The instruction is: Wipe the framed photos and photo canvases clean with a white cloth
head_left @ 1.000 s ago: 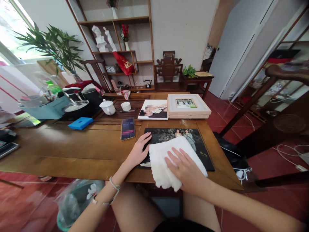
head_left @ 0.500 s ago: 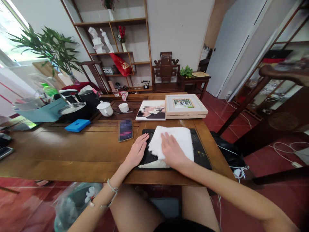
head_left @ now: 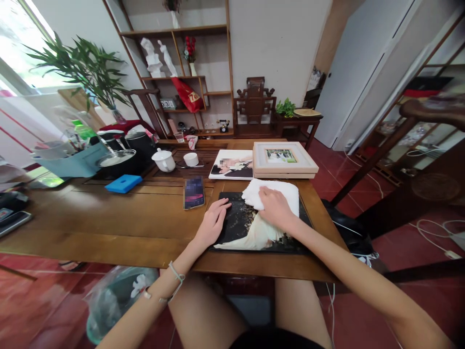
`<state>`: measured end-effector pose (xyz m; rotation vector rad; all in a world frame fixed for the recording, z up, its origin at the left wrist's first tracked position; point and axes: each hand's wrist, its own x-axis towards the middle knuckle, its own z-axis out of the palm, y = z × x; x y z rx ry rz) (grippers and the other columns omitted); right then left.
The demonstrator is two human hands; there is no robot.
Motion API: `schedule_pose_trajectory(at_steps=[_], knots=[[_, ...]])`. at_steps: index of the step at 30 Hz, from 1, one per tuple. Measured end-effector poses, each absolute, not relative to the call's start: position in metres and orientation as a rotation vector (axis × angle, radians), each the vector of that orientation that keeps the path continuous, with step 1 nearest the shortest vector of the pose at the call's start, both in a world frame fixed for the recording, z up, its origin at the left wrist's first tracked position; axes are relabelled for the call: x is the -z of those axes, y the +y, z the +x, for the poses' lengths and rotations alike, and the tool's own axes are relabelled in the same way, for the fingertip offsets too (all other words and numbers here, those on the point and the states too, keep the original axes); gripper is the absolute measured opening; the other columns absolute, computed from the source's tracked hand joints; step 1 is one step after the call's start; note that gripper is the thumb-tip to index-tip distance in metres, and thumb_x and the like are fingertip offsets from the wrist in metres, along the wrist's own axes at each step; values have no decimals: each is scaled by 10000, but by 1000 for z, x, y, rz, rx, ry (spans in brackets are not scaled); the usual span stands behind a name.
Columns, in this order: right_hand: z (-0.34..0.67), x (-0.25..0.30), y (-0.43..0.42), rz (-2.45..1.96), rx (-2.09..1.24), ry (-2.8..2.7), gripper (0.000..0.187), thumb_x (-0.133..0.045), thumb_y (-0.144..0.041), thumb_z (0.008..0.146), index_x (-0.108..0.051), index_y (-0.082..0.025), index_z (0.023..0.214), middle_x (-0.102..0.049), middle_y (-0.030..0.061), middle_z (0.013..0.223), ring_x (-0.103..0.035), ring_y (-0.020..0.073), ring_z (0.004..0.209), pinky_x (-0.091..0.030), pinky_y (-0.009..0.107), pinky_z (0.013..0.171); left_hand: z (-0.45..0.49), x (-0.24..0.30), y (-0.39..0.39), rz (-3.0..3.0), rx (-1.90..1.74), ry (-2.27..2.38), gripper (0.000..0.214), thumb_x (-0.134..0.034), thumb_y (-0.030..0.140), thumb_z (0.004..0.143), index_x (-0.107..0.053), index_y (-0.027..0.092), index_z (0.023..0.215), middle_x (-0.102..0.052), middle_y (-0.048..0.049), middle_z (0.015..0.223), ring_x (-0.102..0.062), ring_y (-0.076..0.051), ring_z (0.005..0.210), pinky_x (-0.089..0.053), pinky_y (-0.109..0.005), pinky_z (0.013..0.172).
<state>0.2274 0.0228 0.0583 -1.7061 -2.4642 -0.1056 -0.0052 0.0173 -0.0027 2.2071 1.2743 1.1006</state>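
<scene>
My right hand point(head_left: 275, 207) has its fingers curled on a folded white towel point(head_left: 289, 194), which covers the upper right of a black board point(head_left: 236, 225). Part of the towel hangs past the board's far edge. Just below the towel, a crumpled cream-coloured thin sheet point(head_left: 256, 236) spreads across the board, tapering to a point at the lower left. Pale specks show on the black surface beside it. Along the board's left edge lies my left hand point(head_left: 214, 220), fingers stretched out, holding nothing.
A phone point(head_left: 194, 192) lies left of the board. Behind it are a photo print point(head_left: 232, 165) and a light wooden picture frame point(head_left: 285, 160). Further left are a blue block point(head_left: 123, 183), a white lidded cup point(head_left: 163, 160) and a small white cup point(head_left: 191, 159). A lined bin point(head_left: 116, 295) stands below.
My right hand has moved the towel away from me and slightly right, uncovering more of the cream sheet and the specks. My left hand stays at the board's left edge.
</scene>
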Motion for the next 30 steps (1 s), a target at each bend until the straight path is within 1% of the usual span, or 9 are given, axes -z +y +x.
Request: schedule_pose_trajectory(at_steps=[4, 8, 11, 14, 17, 19, 24, 27, 30], knots=[[189, -47, -18, -1565, 164, -2609, 510, -585, -123, 754, -554, -3, 1249, -436, 288, 1445, -387, 377, 1364, -336, 513, 1091, -3, 3, 18, 2173, -1147, 1279, 406, -320, 330, 1002, -652, 163, 1167, -638, -123, 1280, -550, -241, 1248, -399, -458, 1108], [164, -33, -75, -1211, 313, -2714, 452, -563, -164, 793, -569, 1, 1213, -452, 304, 1425, -397, 406, 1351, -342, 532, 1082, -3, 2, 15, 2110, -1168, 1298, 374, -316, 339, 999, -642, 174, 1076, -639, -121, 1270, -563, -235, 1235, -408, -439, 1096], [173, -30, -84, -1116, 197, -2706, 450, -598, -158, 750, -588, -14, 1175, -477, 293, 1411, -413, 395, 1343, -358, 511, 1079, -2, 1, 13, 2075, -1160, 1324, 356, -318, 334, 998, -605, 174, 1136, -643, -122, 1259, -578, -236, 1218, -433, -440, 1068], [202, -33, -61, -1184, -52, -2649, 571, -630, -121, 683, -554, -48, 1245, -483, 241, 1431, -407, 339, 1363, -342, 478, 1110, -2, 3, 14, 2138, -1140, 1332, 367, -392, 321, 974, -571, 158, 1249, -633, -137, 1280, -577, -254, 1221, -438, -468, 1066], [229, -39, -22, -1361, -152, -2525, 669, -638, -102, 673, -494, -44, 1325, -505, 258, 1403, -451, 334, 1331, -355, 487, 1092, -2, 5, 17, 2276, -1110, 1308, 315, -490, 281, 927, -654, 151, 1163, -643, -143, 1278, -547, -279, 1262, -416, -502, 1090], [236, -45, 5, -1427, -198, -2449, 632, -626, -100, 691, -523, -63, 1313, -538, 241, 1376, -484, 334, 1301, -374, 471, 1072, -2, 6, 18, 2327, -1100, 1301, 282, -512, 252, 912, -692, 158, 1109, -657, -134, 1263, -547, -281, 1264, -421, -513, 1087], [201, -55, 56, -1382, -284, -2379, 312, -528, -202, 839, -684, -160, 1106, -695, 130, 1186, -623, 299, 1134, -462, 392, 964, -3, 6, 19, 2349, -1103, 1298, 281, -535, 226, 894, -710, 158, 1103, -675, -132, 1234, -565, -286, 1239, -448, -519, 1065], [170, -54, 66, -1297, -305, -2380, 318, -522, -201, 838, -689, -175, 1108, -699, 105, 1191, -629, 280, 1130, -466, 365, 957, -3, 3, 18, 2366, -1108, 1299, 260, -542, 211, 885, -723, 167, 1066, -700, -126, 1173, -601, -288, 1176, -481, -513, 1026], [166, -49, 60, -1212, -303, -2405, 444, -552, -131, 772, -648, -181, 1203, -646, 93, 1294, -574, 260, 1220, -419, 366, 1030, -2, -1, 17, 2379, -1087, 1298, 235, -540, 219, 895, -730, 174, 1026, -720, -111, 1098, -635, -271, 1094, -513, -484, 984]])
